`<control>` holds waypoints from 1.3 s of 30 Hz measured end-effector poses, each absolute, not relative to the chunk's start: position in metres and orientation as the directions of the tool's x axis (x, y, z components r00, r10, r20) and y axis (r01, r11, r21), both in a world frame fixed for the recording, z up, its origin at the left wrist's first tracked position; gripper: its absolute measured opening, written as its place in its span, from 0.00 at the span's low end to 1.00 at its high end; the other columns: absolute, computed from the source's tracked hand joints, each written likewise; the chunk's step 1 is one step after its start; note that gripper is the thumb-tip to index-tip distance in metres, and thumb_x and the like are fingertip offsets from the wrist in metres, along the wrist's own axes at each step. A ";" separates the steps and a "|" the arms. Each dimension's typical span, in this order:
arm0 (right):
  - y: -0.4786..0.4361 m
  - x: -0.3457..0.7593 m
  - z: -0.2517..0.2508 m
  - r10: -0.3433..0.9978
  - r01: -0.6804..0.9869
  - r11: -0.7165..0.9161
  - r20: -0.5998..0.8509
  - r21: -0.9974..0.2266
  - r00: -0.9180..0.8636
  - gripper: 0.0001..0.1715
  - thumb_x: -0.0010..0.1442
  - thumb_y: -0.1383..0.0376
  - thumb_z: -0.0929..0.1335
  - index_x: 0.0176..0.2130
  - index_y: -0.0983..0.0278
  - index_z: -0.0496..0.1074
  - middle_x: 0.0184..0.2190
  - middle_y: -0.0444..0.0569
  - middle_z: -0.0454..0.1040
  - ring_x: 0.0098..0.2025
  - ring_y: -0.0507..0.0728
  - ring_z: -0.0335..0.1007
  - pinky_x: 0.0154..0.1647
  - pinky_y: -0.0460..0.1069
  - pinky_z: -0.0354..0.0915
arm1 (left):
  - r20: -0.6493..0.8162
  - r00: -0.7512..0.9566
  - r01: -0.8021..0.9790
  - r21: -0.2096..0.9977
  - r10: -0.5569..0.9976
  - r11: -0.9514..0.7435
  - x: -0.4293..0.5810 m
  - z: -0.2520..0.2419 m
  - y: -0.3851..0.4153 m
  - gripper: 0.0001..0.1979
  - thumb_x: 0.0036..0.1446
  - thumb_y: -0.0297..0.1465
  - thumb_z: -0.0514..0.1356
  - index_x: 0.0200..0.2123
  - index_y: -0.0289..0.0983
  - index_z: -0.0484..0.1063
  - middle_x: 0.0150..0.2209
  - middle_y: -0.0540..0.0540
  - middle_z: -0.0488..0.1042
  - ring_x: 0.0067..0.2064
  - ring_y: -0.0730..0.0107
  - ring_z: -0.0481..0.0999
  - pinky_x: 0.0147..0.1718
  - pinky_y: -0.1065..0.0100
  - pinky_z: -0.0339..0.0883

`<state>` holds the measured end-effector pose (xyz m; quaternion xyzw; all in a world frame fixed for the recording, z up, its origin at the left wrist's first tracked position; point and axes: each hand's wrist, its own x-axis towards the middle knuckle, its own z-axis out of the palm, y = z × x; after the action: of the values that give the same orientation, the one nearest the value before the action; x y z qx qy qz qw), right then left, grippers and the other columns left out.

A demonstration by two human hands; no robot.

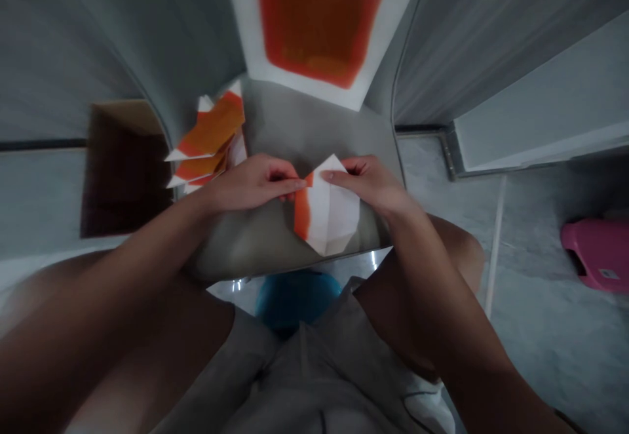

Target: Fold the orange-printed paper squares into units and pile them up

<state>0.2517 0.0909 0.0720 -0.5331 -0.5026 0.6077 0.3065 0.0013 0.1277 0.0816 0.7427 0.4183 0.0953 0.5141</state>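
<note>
Between my hands is a partly folded sheet of white paper (339, 208) with an orange-red patch along its left side. My left hand (268, 181) pinches the paper's left edge between thumb and fingers. On the right, my right hand (371, 181) grips the upper right part, its thumb lying flat on the white face and its fingers hidden behind. Beyond my left wrist, several folded orange and white papers (216, 129) lie in a loose pile on the grey chair seat (236, 247).
Against the chair's back leans a white sheet (253, 54) with a large orange-red square. A brown cardboard box (125, 165) stands on the floor at left. A pink plastic stool (599, 250) is at far right. Something blue (297, 296) shows below the seat, between my legs.
</note>
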 end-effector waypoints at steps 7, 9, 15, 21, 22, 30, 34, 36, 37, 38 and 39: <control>0.092 0.258 0.076 0.883 0.248 -0.276 -0.347 -0.928 -0.316 0.25 0.52 0.44 0.79 0.30 0.63 0.80 0.25 0.43 0.75 0.26 0.51 0.66 0.22 0.46 0.55 | -0.448 0.663 0.657 0.732 0.600 -0.179 -0.017 0.097 0.134 0.20 0.62 0.51 0.62 0.46 0.46 0.83 0.39 0.50 0.83 0.40 0.64 0.80 0.36 0.70 0.70; 0.091 0.258 0.077 0.863 0.265 -0.255 -0.342 -0.930 -0.372 0.25 0.53 0.44 0.78 0.30 0.63 0.80 0.25 0.43 0.75 0.26 0.51 0.66 0.23 0.46 0.55 | -0.343 0.587 0.636 0.755 0.733 -0.157 -0.013 0.101 0.131 0.21 0.63 0.52 0.61 0.48 0.46 0.83 0.41 0.49 0.84 0.43 0.62 0.81 0.41 0.68 0.72; 0.092 0.246 0.077 0.870 0.269 -0.161 -0.266 -0.950 -0.416 0.27 0.55 0.43 0.77 0.31 0.64 0.79 0.26 0.42 0.74 0.28 0.50 0.66 0.25 0.46 0.57 | -0.182 0.531 0.472 0.875 0.828 -0.110 0.017 0.097 0.121 0.21 0.64 0.51 0.62 0.50 0.45 0.83 0.47 0.49 0.85 0.51 0.61 0.82 0.50 0.66 0.74; 0.095 0.231 0.082 0.863 0.314 -0.150 -0.279 -0.937 -0.422 0.27 0.55 0.42 0.77 0.28 0.63 0.77 0.24 0.41 0.72 0.27 0.50 0.64 0.25 0.47 0.55 | -0.139 0.506 0.467 0.874 0.851 -0.135 0.015 0.092 0.126 0.16 0.61 0.48 0.66 0.39 0.42 0.85 0.36 0.48 0.85 0.39 0.66 0.81 0.36 0.69 0.70; 0.096 0.229 0.083 0.866 0.311 -0.161 -0.286 -0.937 -0.411 0.26 0.55 0.42 0.77 0.28 0.62 0.77 0.24 0.41 0.72 0.27 0.51 0.65 0.25 0.47 0.56 | -0.122 0.491 0.459 0.878 0.862 -0.138 0.013 0.092 0.126 0.16 0.61 0.48 0.66 0.37 0.42 0.85 0.34 0.48 0.84 0.37 0.67 0.80 0.34 0.69 0.69; 0.093 0.224 0.079 0.883 0.228 -0.293 -0.355 -0.928 -0.309 0.23 0.54 0.44 0.79 0.31 0.60 0.79 0.27 0.45 0.79 0.28 0.55 0.73 0.23 0.48 0.60 | -0.127 0.346 0.387 0.922 0.930 -0.018 0.008 0.090 0.124 0.14 0.60 0.46 0.69 0.37 0.42 0.86 0.35 0.50 0.84 0.39 0.67 0.81 0.37 0.68 0.70; 0.094 0.225 0.078 0.881 0.193 -0.328 -0.373 -0.925 -0.290 0.22 0.53 0.46 0.80 0.31 0.61 0.79 0.28 0.46 0.80 0.29 0.56 0.75 0.23 0.48 0.63 | -0.155 0.303 0.402 0.915 0.940 0.021 0.010 0.092 0.124 0.14 0.59 0.45 0.69 0.38 0.41 0.85 0.35 0.52 0.85 0.39 0.69 0.80 0.38 0.70 0.71; 0.095 0.226 0.078 0.873 0.170 -0.352 -0.389 -0.920 -0.295 0.21 0.53 0.48 0.80 0.31 0.61 0.80 0.29 0.46 0.81 0.29 0.55 0.75 0.25 0.48 0.64 | -0.178 0.309 0.451 0.892 0.934 0.021 0.011 0.095 0.124 0.15 0.60 0.45 0.68 0.40 0.40 0.85 0.34 0.55 0.84 0.39 0.71 0.79 0.37 0.72 0.70; 0.096 0.226 0.078 0.870 0.156 -0.361 -0.392 -0.919 -0.298 0.21 0.53 0.48 0.80 0.32 0.61 0.80 0.29 0.46 0.81 0.29 0.55 0.75 0.25 0.48 0.65 | -0.189 0.314 0.482 0.876 0.930 0.016 0.011 0.097 0.125 0.16 0.61 0.45 0.67 0.41 0.40 0.85 0.34 0.56 0.84 0.39 0.71 0.78 0.37 0.72 0.69; 0.096 0.227 0.077 0.871 0.143 -0.364 -0.391 -0.920 -0.298 0.21 0.53 0.48 0.81 0.32 0.62 0.80 0.30 0.46 0.82 0.29 0.54 0.75 0.25 0.48 0.65 | -0.198 0.311 0.513 0.858 0.929 0.011 0.011 0.097 0.125 0.17 0.62 0.46 0.67 0.42 0.39 0.85 0.33 0.56 0.83 0.39 0.72 0.78 0.37 0.73 0.68; 0.096 0.227 0.077 0.872 0.134 -0.362 -0.386 -0.922 -0.300 0.21 0.52 0.48 0.81 0.32 0.62 0.80 0.30 0.46 0.82 0.29 0.54 0.75 0.25 0.48 0.65 | -0.211 0.308 0.543 0.840 0.928 0.011 0.011 0.097 0.126 0.18 0.62 0.47 0.66 0.42 0.39 0.85 0.32 0.56 0.83 0.39 0.71 0.78 0.37 0.73 0.68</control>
<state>0.2272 0.0963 0.0771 -0.5173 -0.4864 0.6430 0.2870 0.0111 0.1262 0.0966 0.6703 0.5484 0.2129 0.4523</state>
